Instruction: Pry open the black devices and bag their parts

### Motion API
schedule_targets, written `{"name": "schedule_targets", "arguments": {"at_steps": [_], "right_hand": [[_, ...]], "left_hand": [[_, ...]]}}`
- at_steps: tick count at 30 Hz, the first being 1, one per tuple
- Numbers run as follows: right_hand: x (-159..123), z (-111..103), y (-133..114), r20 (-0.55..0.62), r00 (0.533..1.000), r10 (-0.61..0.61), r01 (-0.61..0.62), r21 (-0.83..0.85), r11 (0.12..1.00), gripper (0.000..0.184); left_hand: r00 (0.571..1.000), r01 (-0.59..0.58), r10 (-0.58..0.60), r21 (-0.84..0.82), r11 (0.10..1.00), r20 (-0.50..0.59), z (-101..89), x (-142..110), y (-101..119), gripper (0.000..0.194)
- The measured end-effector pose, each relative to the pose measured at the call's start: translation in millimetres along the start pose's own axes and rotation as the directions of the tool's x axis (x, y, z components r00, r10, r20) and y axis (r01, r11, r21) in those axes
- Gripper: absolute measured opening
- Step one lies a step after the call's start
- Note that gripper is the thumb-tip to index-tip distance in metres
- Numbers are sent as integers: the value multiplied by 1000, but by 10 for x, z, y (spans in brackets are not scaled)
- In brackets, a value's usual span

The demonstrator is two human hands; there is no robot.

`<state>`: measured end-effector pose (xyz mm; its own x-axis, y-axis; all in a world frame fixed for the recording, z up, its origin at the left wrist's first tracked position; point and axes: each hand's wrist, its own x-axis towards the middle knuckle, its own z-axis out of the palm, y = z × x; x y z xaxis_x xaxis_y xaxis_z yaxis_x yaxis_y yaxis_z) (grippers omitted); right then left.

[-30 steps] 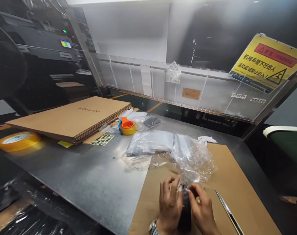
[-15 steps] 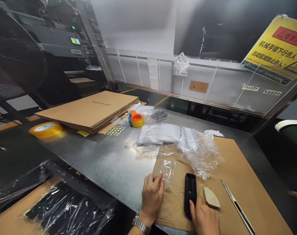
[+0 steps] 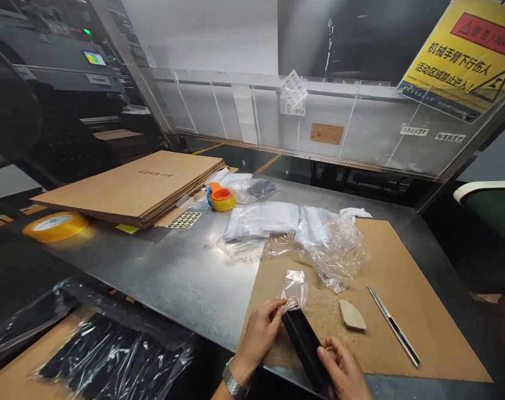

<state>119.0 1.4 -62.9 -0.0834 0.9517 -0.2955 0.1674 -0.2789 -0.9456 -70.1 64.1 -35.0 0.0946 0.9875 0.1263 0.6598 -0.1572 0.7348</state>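
Observation:
My right hand (image 3: 341, 364) grips the lower part of a long black rectangular part (image 3: 304, 339), which is tilted with its far end toward the left. In my left hand (image 3: 263, 328), thumb and fingers pinch the opening of a small clear plastic bag (image 3: 294, 286). The far end of the black part meets the bag's mouth; I cannot tell how far inside it is. Right of them, a beige wedge-shaped block (image 3: 352, 315) and a utility knife (image 3: 394, 326) lie on a cardboard sheet (image 3: 435, 344).
Behind my hands lie plastic-wrapped white bags (image 3: 263, 219) and crumpled clear film (image 3: 339, 255). An orange tape dispenser (image 3: 221, 195), a sticker sheet (image 3: 184, 220), a cardboard stack (image 3: 131, 183) and a yellow tape roll (image 3: 56, 226) are farther left. A box of bagged black parts (image 3: 110, 355) stands lower left.
My right hand has lifted the black part from the cardboard, turned it, and brought its far end to the bag. The bag has shifted toward it in my left hand.

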Motion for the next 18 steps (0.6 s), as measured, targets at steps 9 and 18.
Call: {"name": "schedule_targets", "arguments": {"at_steps": [9,18], "right_hand": [[33,-5,-41,-100,955,-280,165,-605,779,30],[97,-16,-334,-190,945,-266,114,-572,812,39]], "left_hand": [[992,-114,124,286,951,-17,170,-184,172,32],[883,-466,436,220,857,172,65,-277,410,25]]}}
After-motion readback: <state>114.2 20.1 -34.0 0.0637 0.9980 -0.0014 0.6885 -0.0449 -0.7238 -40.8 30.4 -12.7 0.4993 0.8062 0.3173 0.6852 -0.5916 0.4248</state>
